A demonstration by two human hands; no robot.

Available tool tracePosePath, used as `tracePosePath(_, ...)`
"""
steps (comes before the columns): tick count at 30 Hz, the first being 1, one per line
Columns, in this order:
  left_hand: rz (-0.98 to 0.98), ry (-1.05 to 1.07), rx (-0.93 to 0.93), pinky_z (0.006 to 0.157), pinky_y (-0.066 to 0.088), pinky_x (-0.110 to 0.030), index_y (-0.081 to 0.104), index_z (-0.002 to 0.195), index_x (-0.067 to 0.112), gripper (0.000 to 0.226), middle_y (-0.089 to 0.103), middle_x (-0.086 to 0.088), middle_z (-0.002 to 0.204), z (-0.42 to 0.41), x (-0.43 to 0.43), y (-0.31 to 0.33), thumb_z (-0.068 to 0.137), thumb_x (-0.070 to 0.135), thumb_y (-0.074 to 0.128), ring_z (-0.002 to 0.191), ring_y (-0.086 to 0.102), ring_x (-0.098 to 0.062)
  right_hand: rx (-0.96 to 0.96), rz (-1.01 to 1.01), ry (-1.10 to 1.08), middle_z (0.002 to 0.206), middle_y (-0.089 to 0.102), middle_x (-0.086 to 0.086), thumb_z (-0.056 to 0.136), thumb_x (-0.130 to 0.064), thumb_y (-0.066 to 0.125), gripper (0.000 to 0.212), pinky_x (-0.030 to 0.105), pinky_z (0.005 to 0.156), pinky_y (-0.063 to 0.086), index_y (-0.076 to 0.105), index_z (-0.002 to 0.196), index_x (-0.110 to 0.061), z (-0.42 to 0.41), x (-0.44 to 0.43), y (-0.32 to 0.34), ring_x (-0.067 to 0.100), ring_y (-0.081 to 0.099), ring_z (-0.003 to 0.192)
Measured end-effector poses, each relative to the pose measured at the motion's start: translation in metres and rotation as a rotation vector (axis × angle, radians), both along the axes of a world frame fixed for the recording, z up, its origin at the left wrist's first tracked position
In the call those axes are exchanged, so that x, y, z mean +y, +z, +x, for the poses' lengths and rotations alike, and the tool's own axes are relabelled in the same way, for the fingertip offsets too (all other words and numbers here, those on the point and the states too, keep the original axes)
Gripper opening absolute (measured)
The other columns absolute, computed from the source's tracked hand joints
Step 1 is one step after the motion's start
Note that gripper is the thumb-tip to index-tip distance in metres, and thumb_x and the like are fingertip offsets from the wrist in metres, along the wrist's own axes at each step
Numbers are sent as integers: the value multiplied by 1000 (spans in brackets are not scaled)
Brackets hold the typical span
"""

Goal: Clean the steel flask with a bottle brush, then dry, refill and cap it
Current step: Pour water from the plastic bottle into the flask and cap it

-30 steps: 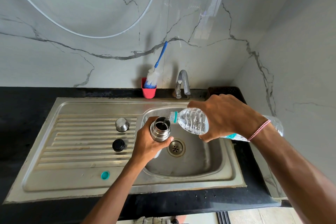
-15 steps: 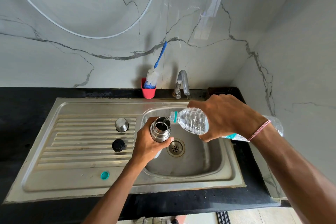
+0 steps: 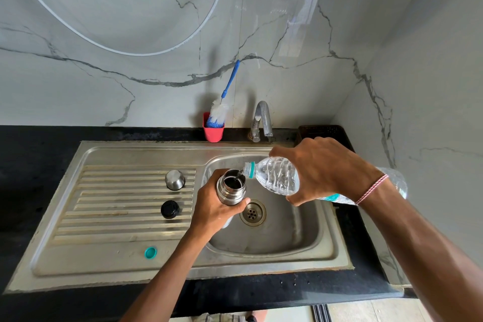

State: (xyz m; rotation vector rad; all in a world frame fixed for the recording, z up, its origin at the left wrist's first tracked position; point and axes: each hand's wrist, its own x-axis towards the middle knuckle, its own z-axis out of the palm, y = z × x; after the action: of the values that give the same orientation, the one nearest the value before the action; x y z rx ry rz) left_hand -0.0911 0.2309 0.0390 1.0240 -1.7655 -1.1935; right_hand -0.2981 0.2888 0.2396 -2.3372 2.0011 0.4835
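My left hand [image 3: 211, 208] grips the steel flask [image 3: 231, 187] upright over the sink basin [image 3: 285, 238], its mouth uncovered. My right hand [image 3: 321, 169] holds a clear plastic water bottle [image 3: 277, 175] tipped on its side, its neck at the flask's rim with a thin stream of water running in. The flask's steel cup lid [image 3: 174, 180] and black stopper [image 3: 170, 209] lie on the ribbed drainboard [image 3: 115, 206]. The bottle's teal cap [image 3: 150, 252] rests near the drainboard's front edge. The blue-handled bottle brush [image 3: 222, 102] stands in a red holder [image 3: 213, 133] at the back.
A steel tap [image 3: 262, 120] rises behind the basin, and the drain [image 3: 252, 212] sits just right of the flask. Black countertop [image 3: 31, 165] surrounds the sink. A dark perforated tray [image 3: 324, 130] sits in the back right corner against the marble wall.
Both hands hold almost the same pose; the bottle stays tipped at the flask's mouth and water keeps running in.
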Motion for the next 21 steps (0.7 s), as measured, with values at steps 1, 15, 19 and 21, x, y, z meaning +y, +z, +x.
tracePosePath(1, 2, 0, 0, 86, 50, -16, 60, 115, 35, 65, 73, 15, 103, 0, 0, 0, 66, 16, 98, 98, 71, -12, 0, -1, -1, 112, 72, -4, 67, -74, 73, 92, 32, 81, 53, 35, 144, -41, 0, 0, 0, 19, 69, 98)
tracePosePath(15, 5, 7, -4, 84, 49, -11, 59, 114, 35, 66, 72, 21, 104, 1, 1, 3, 65, 14, 98, 97, 70, -7, 4, 13, -2, 114, 71, -4, 68, -73, 74, 93, 34, 86, 53, 34, 145, -41, 1, -2, 2, 20, 68, 101)
tracePosePath(19, 6, 9, -6, 84, 48, -11, 59, 114, 35, 66, 72, 21, 104, 1, 1, 3, 65, 14, 98, 97, 70, -7, 1, 14, -8, 113, 71, -4, 67, -72, 75, 91, 32, 82, 52, 36, 143, -41, 1, -2, 2, 20, 69, 99)
tracePosePath(21, 10, 8, -3, 84, 48, -12, 59, 114, 36, 66, 72, 20, 104, 1, 1, 2, 65, 14, 98, 97, 70, -8, 2, 14, -6, 113, 71, -4, 67, -72, 75, 91, 31, 81, 51, 35, 144, -41, 1, -1, 2, 20, 69, 99)
